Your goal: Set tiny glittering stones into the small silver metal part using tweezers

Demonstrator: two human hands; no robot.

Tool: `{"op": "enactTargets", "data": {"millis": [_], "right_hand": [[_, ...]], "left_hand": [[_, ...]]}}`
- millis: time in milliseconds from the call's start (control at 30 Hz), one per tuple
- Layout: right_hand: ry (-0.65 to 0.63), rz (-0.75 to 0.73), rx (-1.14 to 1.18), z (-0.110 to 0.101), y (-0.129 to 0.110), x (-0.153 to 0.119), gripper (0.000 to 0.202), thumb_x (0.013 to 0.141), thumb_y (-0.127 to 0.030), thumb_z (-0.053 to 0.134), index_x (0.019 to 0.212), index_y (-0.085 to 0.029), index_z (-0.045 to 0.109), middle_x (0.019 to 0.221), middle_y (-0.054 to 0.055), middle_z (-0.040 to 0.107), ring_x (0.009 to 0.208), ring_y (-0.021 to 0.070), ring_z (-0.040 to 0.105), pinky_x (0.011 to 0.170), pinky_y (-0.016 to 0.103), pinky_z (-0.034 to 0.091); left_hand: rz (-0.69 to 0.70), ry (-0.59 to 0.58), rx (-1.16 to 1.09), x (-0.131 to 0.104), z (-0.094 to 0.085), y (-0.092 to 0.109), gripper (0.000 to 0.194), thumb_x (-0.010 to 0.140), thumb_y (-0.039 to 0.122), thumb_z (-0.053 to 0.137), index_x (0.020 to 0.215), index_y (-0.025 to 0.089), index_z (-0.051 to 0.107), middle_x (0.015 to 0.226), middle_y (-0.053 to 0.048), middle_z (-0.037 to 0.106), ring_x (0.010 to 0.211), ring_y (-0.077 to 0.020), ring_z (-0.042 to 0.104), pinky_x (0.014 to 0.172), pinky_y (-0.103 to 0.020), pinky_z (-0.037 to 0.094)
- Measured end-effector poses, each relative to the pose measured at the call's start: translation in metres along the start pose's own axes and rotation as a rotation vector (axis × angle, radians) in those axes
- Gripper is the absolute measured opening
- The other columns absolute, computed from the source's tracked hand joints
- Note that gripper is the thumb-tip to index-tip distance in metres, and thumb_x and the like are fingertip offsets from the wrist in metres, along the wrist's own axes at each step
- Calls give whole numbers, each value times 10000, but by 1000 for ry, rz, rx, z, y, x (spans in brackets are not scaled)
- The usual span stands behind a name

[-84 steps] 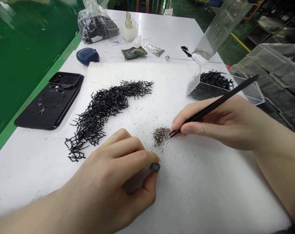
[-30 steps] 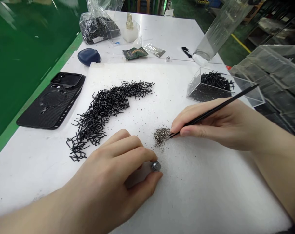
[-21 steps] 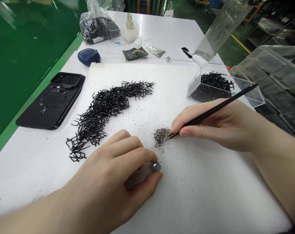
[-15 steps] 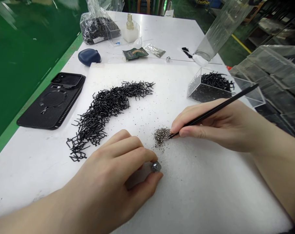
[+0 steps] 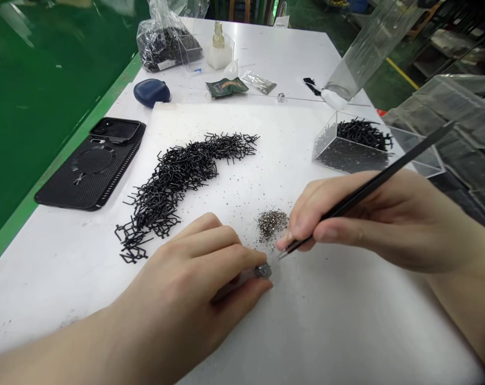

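Between thumb and forefinger, my left hand pinches a small grey metal piece low over the white mat. My right hand grips black tweezers like a pen. Their tips point down and left, a short gap from the metal piece; whether they hold a grain is too small to tell. Just beyond the tips lies a small pile of tiny shiny metallic bits, with stray grains around it. A long heap of bent black pins stretches across the mat behind my left hand.
A clear box of black pieces stands at right. To the left are a black phone case and a dark blue rounded object. Further back are a bag of black parts, a small bottle, a green packet and a clear cylinder.
My right hand has drawn the tweezers from the metallic pile towards me, closer to the grey metal piece. My left hand keeps its pinch, the piece slightly turned. The view has shifted a little.
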State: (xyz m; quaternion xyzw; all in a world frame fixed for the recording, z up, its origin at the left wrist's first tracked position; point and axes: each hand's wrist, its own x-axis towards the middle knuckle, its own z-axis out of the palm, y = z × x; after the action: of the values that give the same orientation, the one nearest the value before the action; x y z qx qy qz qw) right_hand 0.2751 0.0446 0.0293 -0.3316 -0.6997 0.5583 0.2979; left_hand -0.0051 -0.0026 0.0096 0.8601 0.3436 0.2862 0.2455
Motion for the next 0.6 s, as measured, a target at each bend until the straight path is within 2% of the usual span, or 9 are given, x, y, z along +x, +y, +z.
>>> {"op": "enactTargets", "data": {"millis": [167,400,600], "right_hand": [[-99,9,30,10,0,2,10,1015,-251,922,1014,-244,930,958,57,911,902,225,880,780,290,717],[-106,-33,0,10,3,2,56,1018,-207,899,1035,-252,928,980,47,914,921,222,879,773,296,706],[-110,-36,-5,10,4,2,65,1019,-204,900,1058,-246,932,986,45,916,922,216,875,759,290,690]], "left_hand": [[6,-14,-8,-2,3,-1,121,1078,126,768,1025,176,865,795,10,759,775,-158,682,679,-262,563],[-1,-28,-17,0,-1,0,123,1087,123,764,1036,162,870,802,9,752,783,-160,672,689,-273,557],[17,12,-37,-2,6,-3,171,1101,132,736,968,153,841,784,8,722,769,-164,632,696,-285,535]]}}
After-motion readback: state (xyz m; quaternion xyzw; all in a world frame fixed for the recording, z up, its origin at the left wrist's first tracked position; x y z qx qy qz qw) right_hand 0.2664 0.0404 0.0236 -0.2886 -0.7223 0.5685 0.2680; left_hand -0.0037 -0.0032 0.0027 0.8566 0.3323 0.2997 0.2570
